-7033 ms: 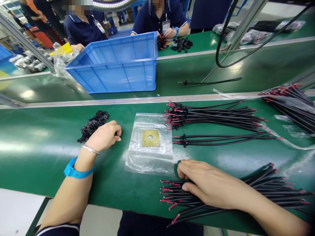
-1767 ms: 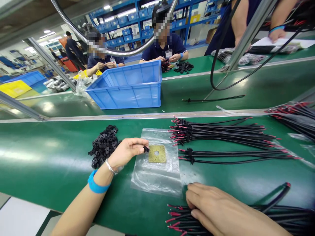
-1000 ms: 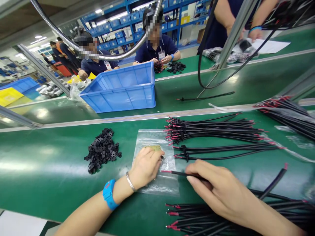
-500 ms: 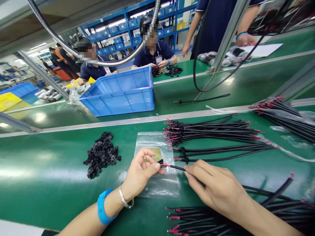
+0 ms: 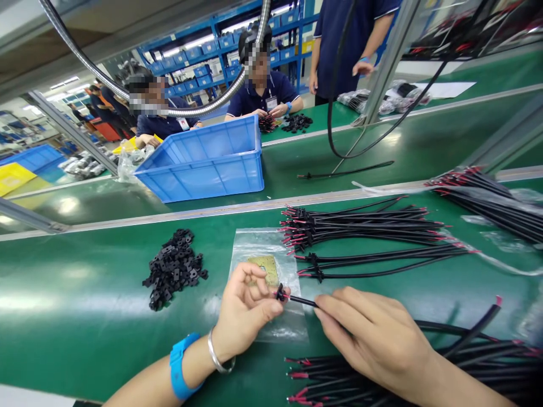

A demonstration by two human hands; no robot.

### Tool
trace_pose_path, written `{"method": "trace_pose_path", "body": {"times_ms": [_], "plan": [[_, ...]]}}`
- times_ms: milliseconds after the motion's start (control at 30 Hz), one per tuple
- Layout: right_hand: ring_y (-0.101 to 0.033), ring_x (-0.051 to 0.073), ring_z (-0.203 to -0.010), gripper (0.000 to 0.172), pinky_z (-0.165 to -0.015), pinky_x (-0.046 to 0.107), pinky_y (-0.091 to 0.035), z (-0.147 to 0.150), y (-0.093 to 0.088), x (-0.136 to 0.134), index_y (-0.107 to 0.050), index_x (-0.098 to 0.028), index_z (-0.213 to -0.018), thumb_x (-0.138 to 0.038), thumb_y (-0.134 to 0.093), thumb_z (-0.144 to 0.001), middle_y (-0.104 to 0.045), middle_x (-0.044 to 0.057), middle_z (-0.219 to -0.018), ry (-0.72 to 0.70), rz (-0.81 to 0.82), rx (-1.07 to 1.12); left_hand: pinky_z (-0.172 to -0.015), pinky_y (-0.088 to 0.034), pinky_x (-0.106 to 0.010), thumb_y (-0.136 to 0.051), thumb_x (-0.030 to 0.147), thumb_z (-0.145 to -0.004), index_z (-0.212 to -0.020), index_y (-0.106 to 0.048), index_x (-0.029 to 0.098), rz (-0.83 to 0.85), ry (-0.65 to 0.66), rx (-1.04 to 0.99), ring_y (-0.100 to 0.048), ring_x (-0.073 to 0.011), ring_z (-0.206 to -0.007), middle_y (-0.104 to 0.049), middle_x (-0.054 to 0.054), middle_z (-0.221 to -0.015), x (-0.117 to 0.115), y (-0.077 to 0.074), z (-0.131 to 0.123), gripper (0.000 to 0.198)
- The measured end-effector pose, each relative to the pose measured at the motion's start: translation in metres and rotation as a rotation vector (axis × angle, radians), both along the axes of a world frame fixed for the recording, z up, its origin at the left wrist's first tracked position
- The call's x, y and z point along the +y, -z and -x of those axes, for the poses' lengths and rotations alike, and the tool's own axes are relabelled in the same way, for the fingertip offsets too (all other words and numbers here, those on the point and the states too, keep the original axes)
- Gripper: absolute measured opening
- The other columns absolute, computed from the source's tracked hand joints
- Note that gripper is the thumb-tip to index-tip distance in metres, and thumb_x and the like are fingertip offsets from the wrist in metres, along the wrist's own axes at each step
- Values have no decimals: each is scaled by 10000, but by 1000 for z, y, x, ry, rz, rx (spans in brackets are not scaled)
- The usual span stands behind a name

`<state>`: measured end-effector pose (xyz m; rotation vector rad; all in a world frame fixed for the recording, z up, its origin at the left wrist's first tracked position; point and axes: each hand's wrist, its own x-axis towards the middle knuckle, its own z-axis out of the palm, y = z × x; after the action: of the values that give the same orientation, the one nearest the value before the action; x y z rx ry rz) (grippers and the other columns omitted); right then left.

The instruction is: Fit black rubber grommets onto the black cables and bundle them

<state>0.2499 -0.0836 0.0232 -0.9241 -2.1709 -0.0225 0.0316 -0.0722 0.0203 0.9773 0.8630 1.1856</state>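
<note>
Between thumb and fingers my left hand (image 5: 248,305) pinches a small black plastic clip (image 5: 280,292). The red wire end of a black cable (image 5: 302,301) sits at the clip, seemingly passing through it. My right hand (image 5: 373,330) grips that cable a short way behind the clip. Below both hands lies a clear plastic bag (image 5: 292,328) with a yellowish square piece (image 5: 268,270) on or in it. A pile of loose black clips (image 5: 176,268) is left of my left hand. Under my right forearm spread several black cables (image 5: 335,379) with red ends.
Cables with clips fitted (image 5: 360,226) lie beyond my hands, and another cable bundle (image 5: 487,198) is at the right. A blue bin (image 5: 203,175) stands past the metal rail (image 5: 190,212). Co-workers sit and stand across the bench. A metal hose (image 5: 169,107) hangs overhead.
The clip has turned in my left fingers, and the red wire tip now reaches into it. Both hands have shifted slightly down. The standing person's hand has drawn back from the paper.
</note>
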Motion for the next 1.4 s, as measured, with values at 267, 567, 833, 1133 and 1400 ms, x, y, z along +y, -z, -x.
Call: {"method": "trace_pose_path", "body": {"times_ms": [267,567,833,1133,1400], "plan": [[-594,153,-626,127,-603,295,-448,4,4,-3,-614,-127,-989,-119,-520,-905,-626,29,-704,-30,-66,-66,-586,-537,-232,-921,205,-471,-737,-726,161,30,54,206,-634,-112,-609,-630,-9,-768,1,6,-3,333],[-541,142,-592,140,-573,281,-409,8,8,-6,-572,-160,-960,-122,-440,-933,-582,17,-703,-131,133,-27,-536,-481,-213,-880,253,-582,-780,-772,206,-537,-10,554,-585,-109,-548,-662,-17,-624,-3,-1,-4,231],[-525,139,-578,146,-568,280,-395,10,13,-9,-570,-166,-938,-121,-431,-930,-578,9,-692,-129,168,-6,-540,-497,-229,-856,292,-621,-844,-766,213,-573,21,599,-608,-127,-565,-683,-30,-647,-5,4,-8,253],[-521,117,-564,171,-560,259,-387,9,9,-6,-576,-180,-920,-127,-414,-934,-579,-5,-692,-141,237,30,-598,-537,-261,-853,270,-629,-894,-754,229,-542,60,628,-630,-150,-626,-695,-37,-711,-3,0,-7,286],[-544,131,-604,145,-587,265,-410,6,7,0,-548,-173,-1046,-151,-447,-944,-602,13,-756,-144,247,11,-767,-574,-296,-701,146,-778,-1101,-612,223,-428,104,482,-697,-176,-819,-711,-66,-955,-9,13,6,344]]}}
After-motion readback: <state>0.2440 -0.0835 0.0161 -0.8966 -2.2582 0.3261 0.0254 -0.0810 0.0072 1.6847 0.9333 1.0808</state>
